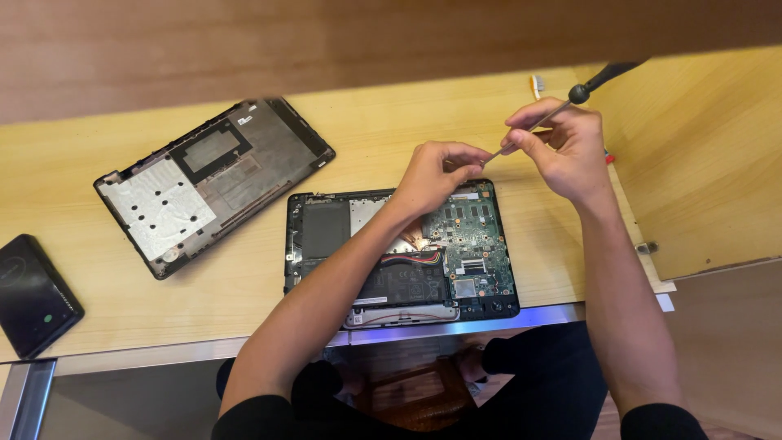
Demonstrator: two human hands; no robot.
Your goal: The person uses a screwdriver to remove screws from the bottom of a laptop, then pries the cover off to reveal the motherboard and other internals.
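Two hands meet over an opened laptop [403,253] on the tabletop [244,281].

Both forearms rise from the near edge, bare below black sleeves, the left one crossing the laptop's exposed boards and battery. The left hand [436,173] curls above the laptop's far edge, its fingertips pressed together at the tip of a screwdriver [562,104]; whether they pinch something small there cannot be told. The right hand [562,151] hovers just right of it, wrist bent, its thumb and fingers pinching the screwdriver's thin shaft, whose black handle slants up and away to the far right. Left of the laptop, well apart, lies its removed bottom cover [212,179], inner side up. A black device [32,295] sits at the near left edge.
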